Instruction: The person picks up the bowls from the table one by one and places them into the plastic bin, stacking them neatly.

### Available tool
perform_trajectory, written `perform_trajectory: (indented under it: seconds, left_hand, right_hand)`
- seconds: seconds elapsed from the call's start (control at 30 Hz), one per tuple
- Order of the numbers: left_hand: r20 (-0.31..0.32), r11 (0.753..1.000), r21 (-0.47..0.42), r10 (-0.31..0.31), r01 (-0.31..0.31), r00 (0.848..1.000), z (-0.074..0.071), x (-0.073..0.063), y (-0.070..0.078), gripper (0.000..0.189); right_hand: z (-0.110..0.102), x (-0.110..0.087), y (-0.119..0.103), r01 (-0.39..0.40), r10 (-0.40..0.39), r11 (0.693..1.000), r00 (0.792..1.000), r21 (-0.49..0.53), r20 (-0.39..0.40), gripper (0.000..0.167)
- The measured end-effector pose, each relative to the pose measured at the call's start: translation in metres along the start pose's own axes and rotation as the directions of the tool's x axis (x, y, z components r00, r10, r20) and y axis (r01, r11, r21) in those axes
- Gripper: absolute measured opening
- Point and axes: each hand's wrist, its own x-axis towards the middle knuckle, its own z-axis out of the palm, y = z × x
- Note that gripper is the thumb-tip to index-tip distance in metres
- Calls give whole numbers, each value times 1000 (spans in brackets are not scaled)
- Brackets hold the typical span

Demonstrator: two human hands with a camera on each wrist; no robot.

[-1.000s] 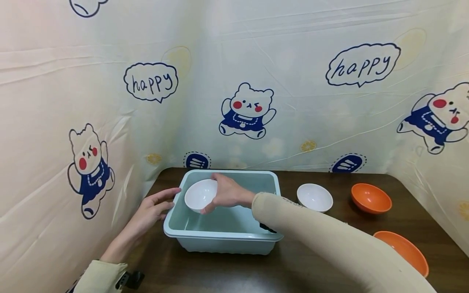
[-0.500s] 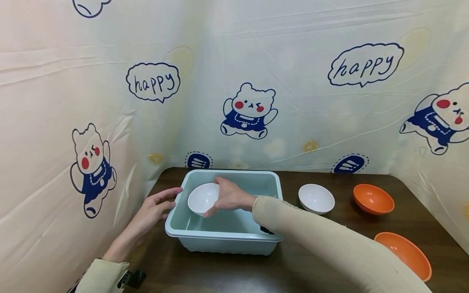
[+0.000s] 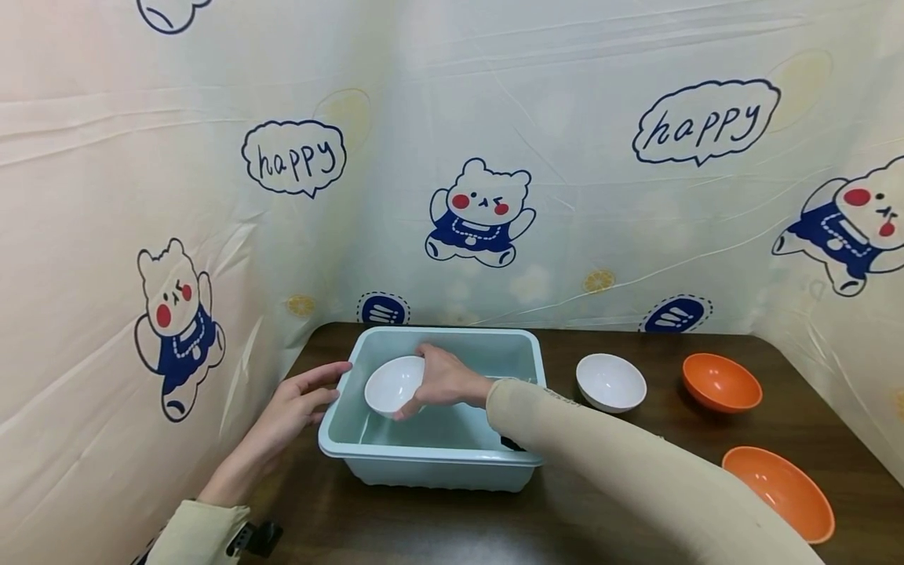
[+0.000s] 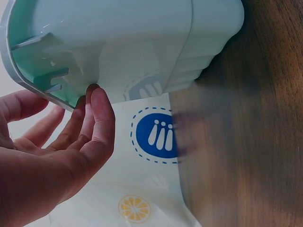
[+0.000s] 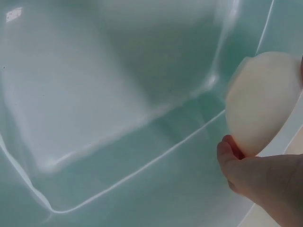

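Right hand (image 3: 446, 378): holds the glossy white round bowl (image 3: 392, 387) from its right side, thumb near, fingers spread to the far edge; grip spans the bowl. Bowl position: inside the pale blue-green rectangular plastic basin (image 3: 436, 474), left half, below rim level, mouth up and tipped. Contact between bowl and basin floor: cannot tell. The right-wrist view shows the bowl's outer side, thumb against its lower edge.

Left hand (image 3: 289, 408): outside the basin at its left side, fingers slightly bent and parted, not closed round anything. Left-wrist view: fingertips (image 4: 100, 101) at the basin's outer wall, just beside the rim.

Surroundings: basin stands on the dark brown wood-grain table (image 3: 487, 530). Right of it, well apart from both hands: a second white round bowl (image 3: 611, 383), a glossy orange round bowl (image 3: 722, 383) further right, and a shallow orange oval dish (image 3: 779, 493) nearer the person, beyond the cream right sleeve (image 3: 621, 455). Backdrop: pale printed sheet (image 3: 565, 63), bears and "happy" bubbles.
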Motion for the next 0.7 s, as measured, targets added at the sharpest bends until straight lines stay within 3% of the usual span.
perform_trajectory:
  seconds: [0.43,0.7]
  left_hand:
    - [1,1000,-3,-3,3,1000,1,-1,0,49]
    - [-2,1000,-3,15,-15,1000,0,0,0,49]
  right_hand:
    - [1,2,7,35,-33,998,999,-55,31,103]
    - [0,4,7,13,-12,999,999,-40,32,98]
